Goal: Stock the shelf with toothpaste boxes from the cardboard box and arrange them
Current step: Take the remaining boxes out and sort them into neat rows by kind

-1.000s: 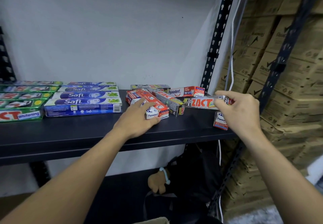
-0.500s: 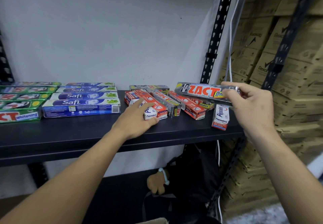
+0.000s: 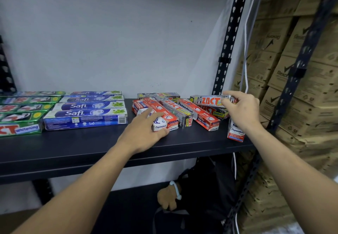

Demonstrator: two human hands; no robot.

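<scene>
L hand point(image 3: 144, 131) rests on front end of red/white Pepsodent box point(image 3: 161, 118): fingers near straight over glossy top, thumb against white end flap; box lies flat on shelf point(image 3: 82, 147). R hand point(image 3: 241, 111) pinches right end of silver ZACT box point(image 3: 208, 101), fingers curled over top. That box is held level, lengthwise L–R, at rear right of pile, just over a Smokers box point(image 3: 216, 113); touching or not, cannot tell. All packs are long, thin rectangular card w/ gloss print; the held one has a metallic sheen. Vs 0.5 s ago: held box sits lower and further back; L hand same spot, same box. Between the hands, second silver box point(image 3: 176, 111) and red carton point(image 3: 200, 115) lie skewed, side by side, touching. Upright box point(image 3: 236, 133) stands at front right corner of shelf, right at the lip, below R wrist. Left of L hand: Safi boxes point(image 3: 86, 113), blue/white, in squared rows, then green boxes point(image 3: 20, 109); narrow gap between Safi rows and pile. Shelf is matte black metal, w/ a bare strip along the front edge. Slotted black post point(image 3: 228, 38) stands just behind R hand; brown corrugated cartons point(image 3: 301, 91) stacked beyond.
</scene>
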